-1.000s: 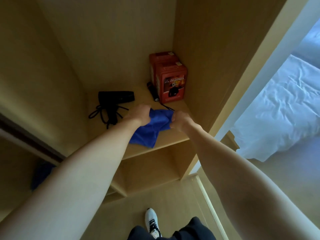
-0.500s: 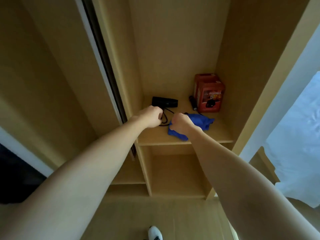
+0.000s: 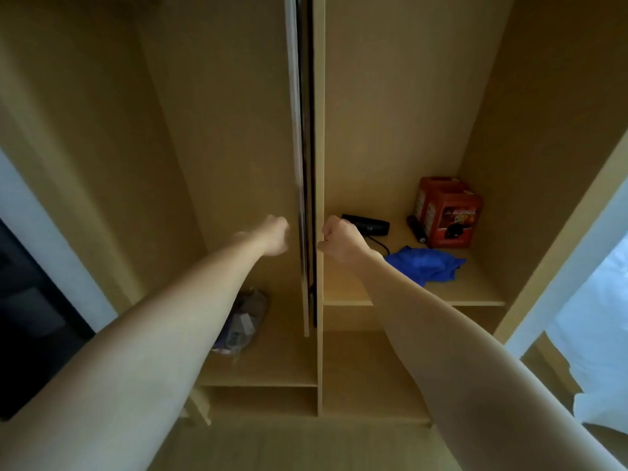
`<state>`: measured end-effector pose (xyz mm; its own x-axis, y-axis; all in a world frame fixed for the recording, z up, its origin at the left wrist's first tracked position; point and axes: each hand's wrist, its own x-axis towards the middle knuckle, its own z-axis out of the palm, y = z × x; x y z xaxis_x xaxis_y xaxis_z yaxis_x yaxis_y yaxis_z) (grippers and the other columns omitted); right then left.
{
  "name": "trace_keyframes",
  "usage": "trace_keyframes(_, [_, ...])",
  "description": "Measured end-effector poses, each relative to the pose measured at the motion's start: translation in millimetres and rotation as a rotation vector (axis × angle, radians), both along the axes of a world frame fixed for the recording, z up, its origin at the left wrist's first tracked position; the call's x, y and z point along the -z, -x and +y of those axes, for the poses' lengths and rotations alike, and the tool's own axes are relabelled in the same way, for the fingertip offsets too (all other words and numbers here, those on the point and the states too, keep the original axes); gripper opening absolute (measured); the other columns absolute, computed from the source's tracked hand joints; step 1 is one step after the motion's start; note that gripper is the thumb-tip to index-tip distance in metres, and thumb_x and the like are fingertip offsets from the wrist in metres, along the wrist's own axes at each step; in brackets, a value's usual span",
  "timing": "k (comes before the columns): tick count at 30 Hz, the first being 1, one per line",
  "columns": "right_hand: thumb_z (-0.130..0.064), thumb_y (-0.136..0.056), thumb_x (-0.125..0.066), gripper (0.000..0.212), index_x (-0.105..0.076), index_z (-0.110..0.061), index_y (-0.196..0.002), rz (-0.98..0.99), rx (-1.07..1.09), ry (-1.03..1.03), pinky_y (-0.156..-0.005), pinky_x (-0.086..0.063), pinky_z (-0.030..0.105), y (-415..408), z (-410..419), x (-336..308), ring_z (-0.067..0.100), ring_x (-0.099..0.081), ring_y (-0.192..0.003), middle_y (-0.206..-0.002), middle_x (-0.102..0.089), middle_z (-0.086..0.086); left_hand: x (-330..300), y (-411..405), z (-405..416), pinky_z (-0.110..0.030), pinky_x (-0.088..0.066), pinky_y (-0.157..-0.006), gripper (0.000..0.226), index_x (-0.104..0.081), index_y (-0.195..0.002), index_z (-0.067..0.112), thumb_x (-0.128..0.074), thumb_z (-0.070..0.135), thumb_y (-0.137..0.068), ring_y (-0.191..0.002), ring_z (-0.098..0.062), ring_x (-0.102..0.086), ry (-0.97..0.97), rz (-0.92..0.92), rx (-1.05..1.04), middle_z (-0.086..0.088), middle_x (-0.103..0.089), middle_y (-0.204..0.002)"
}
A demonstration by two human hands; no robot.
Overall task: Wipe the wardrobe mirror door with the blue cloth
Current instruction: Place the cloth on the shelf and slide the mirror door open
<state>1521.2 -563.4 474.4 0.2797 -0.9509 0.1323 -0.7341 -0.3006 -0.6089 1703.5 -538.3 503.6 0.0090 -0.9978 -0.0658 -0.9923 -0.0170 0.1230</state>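
Observation:
The wardrobe mirror door [image 3: 306, 147] shows edge-on as a dark strip with a silvery rim, running down the middle of the view. My left hand [image 3: 273, 234], blurred, has its fingers curled against the door's left edge. My right hand [image 3: 339, 237] is a fist with its fingers curled at the door's right edge, beside the upright partition. The blue cloth [image 3: 424, 263] lies crumpled on the right-hand shelf [image 3: 475, 294], just right of my right forearm, and neither hand touches it.
A red box [image 3: 448, 212], a black hair dryer [image 3: 368, 224] with its cord and a small black torch [image 3: 416, 229] stand at the back of that shelf. A plastic bag [image 3: 241, 321] lies on the lower left shelf. A white bed [image 3: 598, 317] is at the right.
Both hands let go of the blue cloth, which now lies on the shelf. They moved left to the door's edge, and my view swung left and upward.

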Motion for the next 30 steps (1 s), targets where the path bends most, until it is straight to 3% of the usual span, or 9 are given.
trace_keyframes(2, [-0.018, -0.090, -0.065, 0.032, -0.054, -0.011, -0.119, -0.006, 0.049, 0.059, -0.076, -0.051, 0.034, -17, -4, -9, 0.021, -0.055, -0.094, -0.110, -0.056, 0.005, -1, -14, -7, -0.041, -0.051, -0.091, 0.015, -0.056, -0.110, 0.013, -0.058, 0.015, -0.095, -0.097, -0.023, -0.056, 0.001, 0.024, 0.030, -0.006, -0.053, -0.112])
trace_keyframes(5, [-0.021, -0.089, -0.065, 0.042, -0.051, -0.012, -0.128, 0.007, 0.126, 0.096, -0.078, -0.057, 0.039, -42, -8, -20, 0.023, -0.059, -0.096, -0.112, -0.058, 0.006, -5, -29, -15, -0.041, -0.051, -0.093, 0.005, -0.052, -0.094, 0.017, -0.056, 0.014, -0.095, -0.103, -0.024, -0.056, -0.004, 0.030, 0.095, -0.007, -0.054, -0.116])
trace_keyframes(8, [-0.022, -0.092, -0.063, 0.031, -0.053, -0.012, -0.119, 0.040, 0.220, 0.110, -0.070, -0.059, 0.041, -60, -13, -27, 0.024, -0.063, -0.085, -0.102, -0.063, 0.008, -10, -44, -24, -0.040, -0.050, -0.092, 0.014, -0.049, -0.084, 0.019, -0.054, 0.014, -0.095, -0.100, -0.024, -0.055, 0.006, 0.042, 0.132, -0.006, -0.052, -0.117])
trace_keyframes(11, [-0.027, -0.094, -0.061, 0.025, -0.056, -0.010, -0.112, 0.034, 0.339, 0.096, -0.058, -0.055, 0.035, -77, -18, -35, 0.025, -0.065, -0.079, -0.091, -0.064, 0.008, -15, -58, -32, -0.032, -0.046, -0.078, 0.005, -0.057, -0.097, 0.012, -0.052, 0.012, -0.097, -0.091, -0.023, -0.055, 0.017, 0.055, 0.161, -0.007, -0.055, -0.107])
trace_keyframes(15, [-0.022, -0.095, -0.058, 0.037, -0.046, -0.010, -0.128, -0.101, 0.387, -0.004, -0.069, -0.059, 0.038, -107, -20, -38, 0.024, -0.063, -0.087, -0.108, -0.063, 0.010, -18, -72, -35, -0.031, -0.045, -0.077, 0.006, -0.058, -0.097, 0.013, -0.052, 0.012, -0.097, -0.094, -0.023, -0.057, 0.025, 0.048, 0.188, -0.006, -0.056, -0.105])
trace_keyframes(21, [-0.016, -0.102, -0.045, 0.028, -0.049, -0.011, -0.129, -0.158, 0.482, -0.016, -0.048, -0.038, 0.024, -116, -24, -37, 0.020, -0.056, -0.078, -0.107, -0.061, 0.008, -23, -84, -34, -0.035, -0.040, -0.077, 0.008, -0.058, -0.095, 0.016, -0.052, 0.013, -0.096, -0.098, -0.025, -0.055, 0.032, 0.045, 0.209, -0.005, -0.054, -0.105])
trace_keyframes(30, [-0.024, -0.103, -0.046, 0.029, -0.048, -0.011, -0.128, -0.086, 0.481, -0.003, -0.075, -0.058, 0.039, -112, -4, -35, 0.027, -0.064, -0.092, -0.109, -0.063, 0.013, -25, -85, -24, -0.034, -0.044, -0.075, 0.009, -0.056, -0.088, 0.020, -0.054, 0.016, -0.095, -0.095, -0.024, -0.057, 0.038, 0.057, 0.212, -0.004, -0.055, -0.105])
